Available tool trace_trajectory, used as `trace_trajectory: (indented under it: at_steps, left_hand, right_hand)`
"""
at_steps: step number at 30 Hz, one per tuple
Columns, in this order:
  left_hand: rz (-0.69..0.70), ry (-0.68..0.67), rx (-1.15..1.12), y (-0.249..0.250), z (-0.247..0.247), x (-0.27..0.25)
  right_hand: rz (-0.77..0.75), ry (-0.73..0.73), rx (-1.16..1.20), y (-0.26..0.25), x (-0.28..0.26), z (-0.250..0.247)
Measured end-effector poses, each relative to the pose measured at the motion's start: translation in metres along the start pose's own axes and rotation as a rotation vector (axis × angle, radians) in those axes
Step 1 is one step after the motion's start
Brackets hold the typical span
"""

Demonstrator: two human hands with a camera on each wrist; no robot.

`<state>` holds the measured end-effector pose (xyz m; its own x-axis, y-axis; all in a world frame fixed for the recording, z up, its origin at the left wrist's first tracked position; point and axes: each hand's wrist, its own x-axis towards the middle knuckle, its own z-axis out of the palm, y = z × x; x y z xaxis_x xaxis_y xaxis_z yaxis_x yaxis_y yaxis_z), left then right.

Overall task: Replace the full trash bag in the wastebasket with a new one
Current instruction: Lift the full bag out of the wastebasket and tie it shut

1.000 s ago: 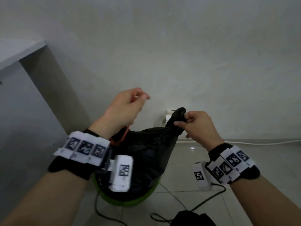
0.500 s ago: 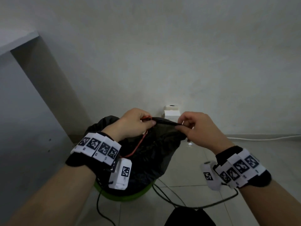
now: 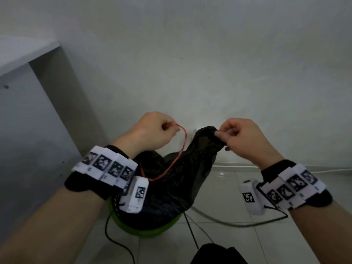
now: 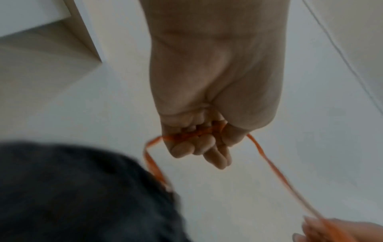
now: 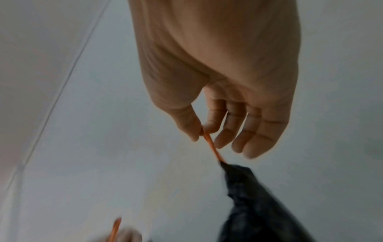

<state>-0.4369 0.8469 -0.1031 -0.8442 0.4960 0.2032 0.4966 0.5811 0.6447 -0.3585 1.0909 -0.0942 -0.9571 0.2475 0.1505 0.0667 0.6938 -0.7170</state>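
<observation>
Left hand (image 3: 152, 130) clenches the orange drawstring (image 3: 178, 155) in its fist; right hand (image 3: 242, 138) pinches the drawstring where it leaves the gathered neck of the black bag (image 3: 171, 187), which sits in the green wastebasket (image 3: 150, 230) on the floor. Risks: uneven pull may tear the thin film, snap the string, or tip the basket.

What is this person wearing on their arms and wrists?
Both forearms are bare, with no sleeves. Each wrist carries a black band topped by a row of white blocks printed with black-and-white square codes. A small white box with its own code hangs under each wrist, and thin black cables trail from them to the floor.
</observation>
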Motion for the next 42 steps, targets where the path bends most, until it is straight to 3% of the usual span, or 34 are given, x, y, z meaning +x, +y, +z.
trace_trajectory:
  at_steps: [3, 6, 8, 10, 13, 16, 19, 21, 23, 24, 26, 28, 29, 32, 35, 37, 38, 40, 42]
  left_hand:
    - [-0.055, 0.078, -0.092, -0.008, -0.033, -0.007]
    - [-0.135, 0.198, -0.404, -0.013, -0.066, -0.012]
    - [-0.133, 0.253, -0.523, -0.010, -0.068, -0.012]
    - [-0.089, 0.239, -0.483, 0.003, -0.043, -0.012]
    - [-0.021, 0.078, -0.306, 0.020, 0.025, -0.017]
    - [0.020, 0.102, -0.195, 0.025, 0.071, -0.020]
    - [0.059, 0.149, -0.081, 0.020, 0.083, -0.019]
    - [0.060, 0.117, 0.152, 0.017, 0.084, -0.016]
    - [0.093, 0.080, 0.329, 0.016, 0.083, -0.014]
    - [0.131, 0.069, 0.302, 0.017, 0.082, -0.014]
    - [0.158, 0.091, -0.056, 0.029, 0.081, -0.016]
    - [0.154, 0.192, -0.340, 0.034, 0.090, -0.014]
    - [0.162, 0.243, -0.340, 0.033, 0.094, -0.012]
    - [0.182, 0.287, -0.037, 0.012, 0.104, -0.008]
    - [0.099, 0.079, 0.328, -0.019, 0.107, -0.016]
    - [0.012, -0.025, 0.119, -0.042, 0.104, -0.031]
    - [-0.049, 0.007, -0.078, -0.051, 0.098, -0.038]
    - [-0.148, 0.212, -0.422, -0.056, 0.073, -0.044]
    - [-0.127, 0.378, -0.707, -0.045, 0.027, -0.041]
  right_hand:
    - [0.143, 0.007, 0.419, -0.011, 0.015, -0.015]
    - [0.177, -0.053, 0.676, -0.033, 0.035, -0.031]
    - [0.195, -0.144, 0.852, -0.053, 0.040, -0.027]
    - [0.221, -0.236, 0.910, -0.070, 0.039, -0.013]
    - [0.223, -0.202, 0.639, -0.088, 0.034, 0.006]
    - [0.149, -0.117, 0.217, -0.091, 0.031, -0.002]
    - [0.228, -0.263, 0.135, -0.087, 0.030, -0.023]
    - [0.260, -0.353, 0.109, -0.086, 0.029, -0.038]
    - [0.217, -0.388, 0.229, -0.085, 0.028, -0.047]
    - [0.170, -0.381, 0.315, -0.083, 0.029, -0.049]
    - [0.096, -0.362, 0.452, -0.083, 0.027, -0.047]
    - [0.063, -0.369, 0.479, -0.081, 0.026, -0.044]
    - [0.049, -0.377, 0.433, -0.080, 0.026, -0.043]
    - [-0.015, -0.378, 0.051, -0.078, 0.029, -0.045]
    - [-0.145, -0.262, -0.294, -0.074, 0.031, -0.039]
    - [-0.210, -0.081, -0.278, -0.072, 0.037, -0.041]
    - [-0.233, 0.001, -0.238, -0.070, 0.042, -0.044]
    - [-0.238, 0.129, -0.063, -0.066, 0.050, -0.047]
    - [-0.191, 0.175, 0.316, -0.066, 0.054, -0.040]
